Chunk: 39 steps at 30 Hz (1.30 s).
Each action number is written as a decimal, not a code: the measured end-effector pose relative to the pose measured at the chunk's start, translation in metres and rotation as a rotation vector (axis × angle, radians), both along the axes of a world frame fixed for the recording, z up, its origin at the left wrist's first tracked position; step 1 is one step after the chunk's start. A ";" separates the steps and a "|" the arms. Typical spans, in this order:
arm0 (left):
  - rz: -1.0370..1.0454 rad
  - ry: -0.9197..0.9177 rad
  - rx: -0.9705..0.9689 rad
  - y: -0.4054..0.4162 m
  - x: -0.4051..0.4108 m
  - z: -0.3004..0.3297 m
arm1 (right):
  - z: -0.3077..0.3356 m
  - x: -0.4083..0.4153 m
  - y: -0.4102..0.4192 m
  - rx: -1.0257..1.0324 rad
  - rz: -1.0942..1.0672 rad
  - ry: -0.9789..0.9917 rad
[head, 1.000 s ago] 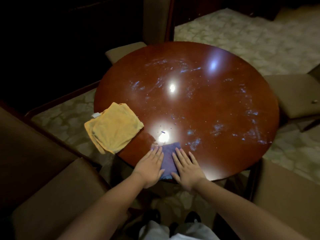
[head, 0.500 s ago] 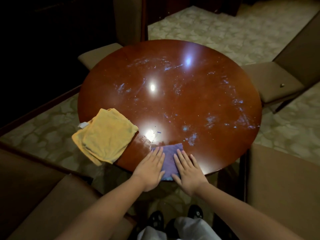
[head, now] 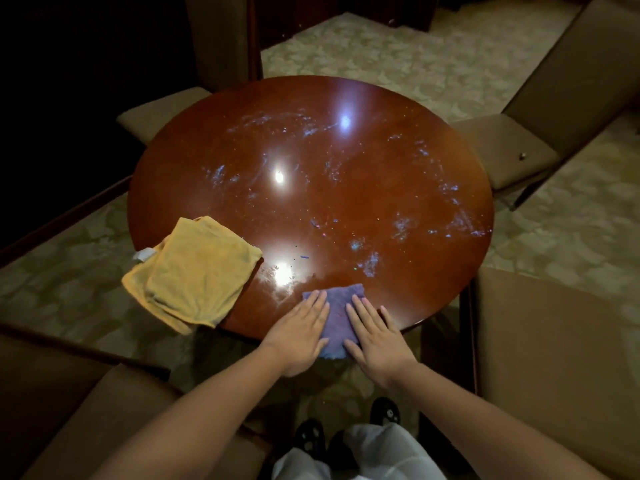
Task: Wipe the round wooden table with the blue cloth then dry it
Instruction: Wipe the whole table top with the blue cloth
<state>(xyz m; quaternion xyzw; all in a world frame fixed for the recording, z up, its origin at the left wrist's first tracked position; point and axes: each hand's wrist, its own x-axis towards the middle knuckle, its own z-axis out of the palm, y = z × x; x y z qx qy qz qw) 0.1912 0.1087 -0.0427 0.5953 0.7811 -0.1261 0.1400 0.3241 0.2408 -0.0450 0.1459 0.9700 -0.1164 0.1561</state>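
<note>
1. At the near edge of the round wooden desk point(head: 346, 202), a blue cloth point(head: 341, 315) is spread flat, its near corner hanging slightly past the rim.
2. The left hand point(head: 298, 336) is laid palm-down on the cloth's left side, fingers extended and held together; nothing is gripped.
3. The right hand point(head: 375, 337) is pressed flat on the cloth's right side, fingers straight and slightly fanned, likewise grasping nothing.
4. A strip of blue cloth is left visible between the two hands.
5. A folded yellow cloth point(head: 195, 271) is seen to the left of the hands, near them but apart, lying on the desk's left edge and overhanging it; a white tag point(head: 144, 255) is shown at its left side.
6. Pale bluish smears point(head: 401, 226) and small specks are scattered across the glossy reddish surface, with several bright light reflections point(head: 278, 176) among them.
7. Brown upholstered chairs point(head: 512, 147) are placed around the desk on a patterned floor point(head: 571, 237).
8. Black shoes point(head: 384, 412) and light trousers are seen below the desk edge.
</note>
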 end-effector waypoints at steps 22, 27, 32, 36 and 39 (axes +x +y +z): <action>-0.068 -0.043 -0.079 0.034 0.013 0.014 | 0.004 0.020 0.013 -0.025 -0.185 -0.061; -0.008 -0.119 -0.058 0.056 0.000 0.016 | 0.010 -0.010 0.034 -0.023 -0.244 -0.045; -0.065 -0.130 -0.070 0.046 0.008 0.018 | 0.011 0.013 0.025 0.043 -0.186 -0.053; -0.073 -0.127 -0.069 0.054 0.004 0.016 | 0.007 0.011 0.037 0.069 -0.174 -0.068; -0.061 -0.086 -0.080 0.068 -0.003 0.016 | 0.009 -0.007 0.048 0.113 -0.175 -0.066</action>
